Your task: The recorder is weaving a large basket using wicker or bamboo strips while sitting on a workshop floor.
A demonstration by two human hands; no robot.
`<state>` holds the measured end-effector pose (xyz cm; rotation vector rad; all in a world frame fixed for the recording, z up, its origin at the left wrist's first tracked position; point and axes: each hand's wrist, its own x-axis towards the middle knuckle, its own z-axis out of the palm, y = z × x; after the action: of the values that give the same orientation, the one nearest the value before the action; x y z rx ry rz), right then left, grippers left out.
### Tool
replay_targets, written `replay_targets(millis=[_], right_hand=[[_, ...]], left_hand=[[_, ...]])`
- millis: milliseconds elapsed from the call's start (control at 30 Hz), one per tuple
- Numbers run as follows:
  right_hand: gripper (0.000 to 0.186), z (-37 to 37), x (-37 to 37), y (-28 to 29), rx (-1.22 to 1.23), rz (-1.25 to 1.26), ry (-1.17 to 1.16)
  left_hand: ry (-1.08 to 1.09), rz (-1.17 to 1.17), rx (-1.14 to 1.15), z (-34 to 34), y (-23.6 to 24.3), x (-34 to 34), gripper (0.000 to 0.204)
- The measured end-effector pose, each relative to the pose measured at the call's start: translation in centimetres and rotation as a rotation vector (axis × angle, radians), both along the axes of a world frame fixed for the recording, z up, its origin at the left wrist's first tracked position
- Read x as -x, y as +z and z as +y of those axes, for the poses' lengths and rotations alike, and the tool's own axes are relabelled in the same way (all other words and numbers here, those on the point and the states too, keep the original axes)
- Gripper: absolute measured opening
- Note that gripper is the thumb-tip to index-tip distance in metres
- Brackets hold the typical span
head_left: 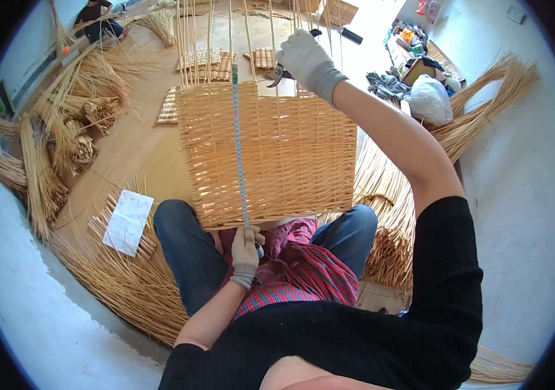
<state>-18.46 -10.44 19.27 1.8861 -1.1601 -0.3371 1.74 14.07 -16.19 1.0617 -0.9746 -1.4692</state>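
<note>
A woven wicker panel (290, 153) stands in front of me, its lower edge by my lap and long bare stakes (208, 45) rising from its top. Up its left part runs a tape measure's blade (239, 153), slightly tilted. My left hand (245, 250), in a pale work glove, is closed on the tape measure at the panel's lower edge; the case partly shows beside the fingers. At the panel's top right, my gloved right hand (304, 60) is closed around pruning shears (278, 75), the blades pointing left among the stakes. Its fingers partly hide the handles.
Bundles of wicker rods (98, 117) lie at left, with more rods (388, 214) at right. A white sheet (128, 223) lies on rods by my left knee. Small woven pieces (200, 60) are on the floor beyond. Another person (98, 23) sits far left; a white bag (429, 99) is at right.
</note>
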Motion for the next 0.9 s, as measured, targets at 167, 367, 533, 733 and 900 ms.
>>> replay_targets(millis=[167, 367, 533, 733, 900], right_hand=[[0.013, -1.8, -1.4, -0.5, -0.109, 0.032, -0.021], [0.014, 1.6, 1.5, 1.1, -0.302, -0.137, -0.238], [0.041, 9.7, 4.5, -1.0, -0.325, -0.786, -0.416], [0.046, 20.2, 10.6, -9.5, -0.175, -1.159, -0.424], [0.041, 26.5, 23.8, -22.3, 0.156, -1.901, -0.544]], left_hand=[[0.064, 0.187, -0.036, -0.1, 1.4, -1.8, 0.027], [0.127, 0.180, -0.061, -0.5, 1.7, -3.9, 0.029], [0.041, 0.133, -0.174, 0.2, 2.0, -5.2, 0.034], [0.008, 0.018, -0.119, 0.4, 2.2, -6.4, 0.037], [-0.033, 0.126, -0.297, 0.0, 1.4, -6.1, 0.030]])
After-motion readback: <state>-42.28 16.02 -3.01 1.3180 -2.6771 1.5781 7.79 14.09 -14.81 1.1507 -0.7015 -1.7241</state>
